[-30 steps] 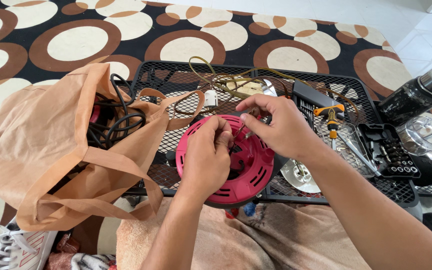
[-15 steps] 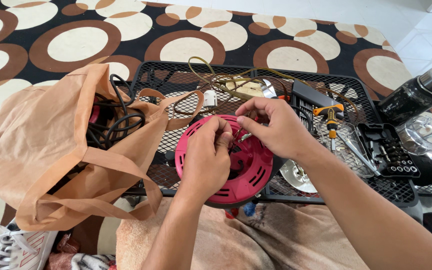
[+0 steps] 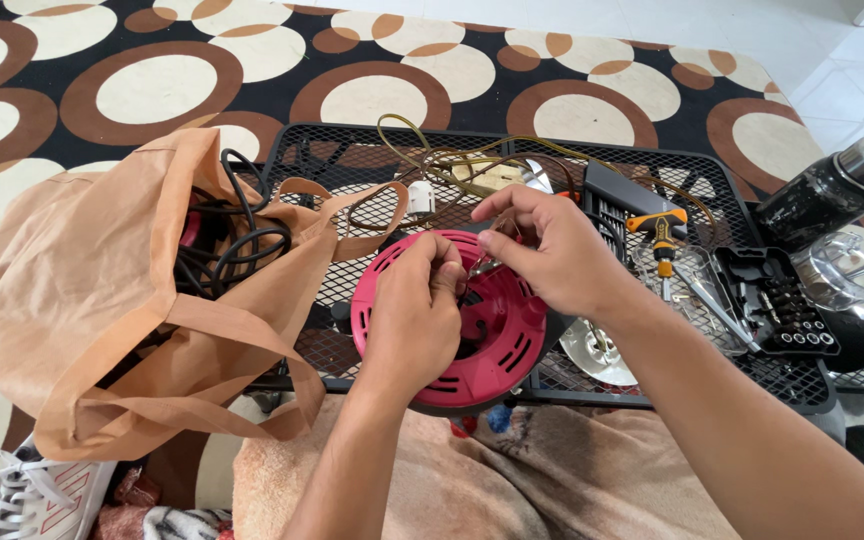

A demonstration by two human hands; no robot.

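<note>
A round pink cable reel [image 3: 492, 340] lies flat on a black mesh table [image 3: 352, 160]. My left hand [image 3: 417, 310] rests on the reel's left half, fingers pinched at its hub. My right hand [image 3: 547, 250] hovers over the reel's top edge, thumb and forefinger pinched on a small thin part, which looks like a wire end [image 3: 482, 265]. What exactly sits between the fingers is too small to tell. A brownish cord [image 3: 432, 165] with a white plug [image 3: 420, 197] lies coiled just behind the reel.
A tan fabric bag [image 3: 92, 290] with black cables [image 3: 237, 235] sits at the left. To the right are an orange-handled screwdriver [image 3: 660, 235], a black bit case [image 3: 777, 300], a dark flask [image 3: 827, 195] and a glass jug [image 3: 847, 270]. A patterned rug [image 3: 152, 90] lies beyond; a towel [image 3: 512, 480] covers my lap.
Both hands stay on the reel; the fingers have shifted slightly at the hub. Nothing else has moved.
</note>
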